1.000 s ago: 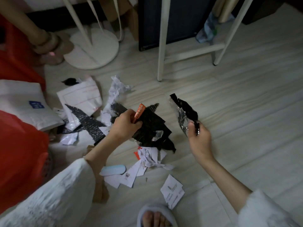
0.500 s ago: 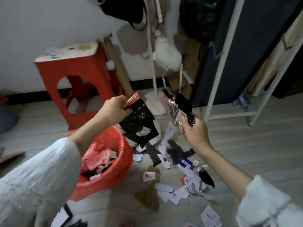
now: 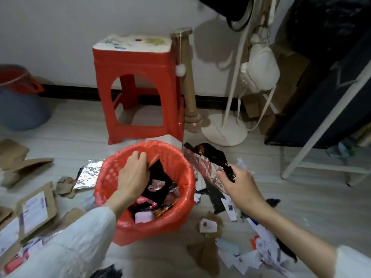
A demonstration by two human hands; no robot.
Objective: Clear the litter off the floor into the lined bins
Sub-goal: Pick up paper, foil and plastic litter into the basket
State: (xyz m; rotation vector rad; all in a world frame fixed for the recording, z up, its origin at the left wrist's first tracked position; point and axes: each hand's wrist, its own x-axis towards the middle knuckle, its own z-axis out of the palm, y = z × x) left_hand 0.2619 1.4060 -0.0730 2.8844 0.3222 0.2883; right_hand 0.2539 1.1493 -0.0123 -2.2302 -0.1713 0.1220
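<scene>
A bin with a red liner (image 3: 112, 177) stands on the floor in the middle. My left hand (image 3: 133, 174) is inside its mouth and grips a black wrapper (image 3: 160, 175) that hangs down onto the rubbish in the bin. My right hand (image 3: 239, 185) is just right of the bin's rim and pinches a black and silver foil wrapper (image 3: 206, 163), which sticks up to the left. Paper scraps and black wrapper pieces (image 3: 259, 243) lie on the floor under my right arm.
A red stool (image 3: 138, 85) stands behind the bin, with a cardboard post (image 3: 188, 83) and a white stand base (image 3: 224, 130) to its right. A grey bin with a red liner (image 3: 20, 97) is at the far left. Cardboard pieces (image 3: 36, 211) and foil (image 3: 88, 173) lie left.
My view rose from the litter pile to the red bin. My left hand carried the black wrapper down into the bin. My right hand moved next to the rim with the foil wrapper.
</scene>
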